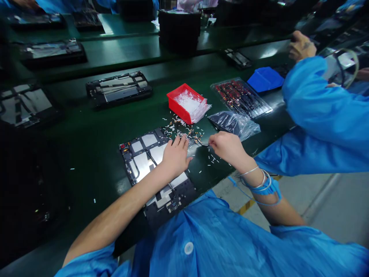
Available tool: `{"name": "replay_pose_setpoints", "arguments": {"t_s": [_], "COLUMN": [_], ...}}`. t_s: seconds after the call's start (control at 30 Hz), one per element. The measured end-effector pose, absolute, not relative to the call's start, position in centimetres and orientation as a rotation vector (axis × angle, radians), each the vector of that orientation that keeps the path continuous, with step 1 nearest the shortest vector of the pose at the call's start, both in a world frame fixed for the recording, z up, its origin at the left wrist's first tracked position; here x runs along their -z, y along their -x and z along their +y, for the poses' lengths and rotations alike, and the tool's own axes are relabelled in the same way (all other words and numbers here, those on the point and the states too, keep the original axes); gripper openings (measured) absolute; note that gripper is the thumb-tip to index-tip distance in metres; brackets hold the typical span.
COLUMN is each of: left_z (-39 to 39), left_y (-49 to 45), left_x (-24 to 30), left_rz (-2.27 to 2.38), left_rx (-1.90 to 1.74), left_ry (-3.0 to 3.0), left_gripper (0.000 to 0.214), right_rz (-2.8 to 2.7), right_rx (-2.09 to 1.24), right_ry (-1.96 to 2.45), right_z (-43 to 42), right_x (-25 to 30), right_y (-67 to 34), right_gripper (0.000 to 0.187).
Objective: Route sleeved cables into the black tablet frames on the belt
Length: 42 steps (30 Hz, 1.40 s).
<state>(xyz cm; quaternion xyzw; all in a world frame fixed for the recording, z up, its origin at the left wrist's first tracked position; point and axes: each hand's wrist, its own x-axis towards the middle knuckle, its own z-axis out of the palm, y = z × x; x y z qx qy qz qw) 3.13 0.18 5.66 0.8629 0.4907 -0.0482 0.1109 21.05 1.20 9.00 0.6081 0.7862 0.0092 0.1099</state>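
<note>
An opened tablet (140,159) lies in front of me, its inner side up, with silver plates and black cables showing. My left hand (175,156) rests flat across its right side, fingers stretched toward a scatter of small white and orange-brown pieces (180,127). Just right of that scatter, my right hand (227,148) is closed in a pinch on a thin dark cable (204,145). The cable's far end runs in among the loose pieces. A blue band (269,186) and pale bracelets circle my right wrist.
Behind the scatter stands a red bin (180,107) of white pieces and small bags. To its right lie a clear bag (236,125), a tray of parts (240,98) and a blue bin (265,79). More opened tablets (119,88) lie behind. A co-worker's sleeve (331,115) reaches in at right.
</note>
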Motion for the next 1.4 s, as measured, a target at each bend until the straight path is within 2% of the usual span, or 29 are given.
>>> {"name": "replay_pose_setpoints", "arguments": {"t_s": [0.13, 0.27, 0.37, 0.47, 0.53, 0.67, 0.73, 0.93, 1.1, 1.3, 1.4], "left_z": [0.2, 0.3, 0.6, 1.0, 1.2, 1.2, 1.1, 0.8, 1.5, 3.0, 3.3], "left_y": [-2.6, -1.8, -1.2, -1.0, -1.0, -1.0, -0.8, 0.3, 1.0, 2.2, 2.4], "left_x": [-5.7, -5.7, -5.9, -6.6, -7.2, -8.0, -8.1, -8.6, -8.7, -8.2, -8.1], "left_rz": [1.446, 1.459, 1.394, 1.164, 0.983, 0.813, 0.844, 0.979, 1.064, 1.105, 1.102], "left_rx": [0.029, -0.131, -0.543, -0.92, -0.926, -0.82, -0.865, -1.017, -1.008, -1.076, -1.101], "left_ry": [-2.515, -2.483, -2.275, -1.923, -1.672, -1.406, -1.371, -1.342, -1.222, -1.074, -1.042], "left_gripper": [0.061, 0.051, 0.042, 0.031, 0.022, 0.028, 0.025, 0.016, 0.024, 0.027, 0.03], "right_rz": [2.33, 2.552, 2.951, 3.349, 3.507, 3.59, 3.572, 3.536, 3.512, 3.07, 3.377], "right_rx": [0.041, -0.117, -0.392, -0.515, -0.515, -0.616, -0.623, -0.322, -0.333, -0.519, -0.352], "right_ry": [-1.882, -1.933, -1.893, -1.587, -1.423, -1.339, -1.37, -1.518, -1.47, -2.078, -1.766], "right_z": [2.5, 3.2, 2.6, 1.5, 1.2, 1.3, 1.5, 1.8, 3.8, 7.5, 6.9], "right_x": [-8.7, -8.6, -8.8, -9.4, -9.8, -10.2, -10.3, -10.5, -10.9, -11.2, -10.7], "right_y": [-21.7, -22.4, -22.6, -21.9, -21.0, -19.1, -18.2, -15.7, -14.7, -15.1, -14.4], "right_gripper": [0.022, 0.019, 0.018, 0.018, 0.018, 0.018, 0.015, 0.016, 0.021, 0.025, 0.022]}}
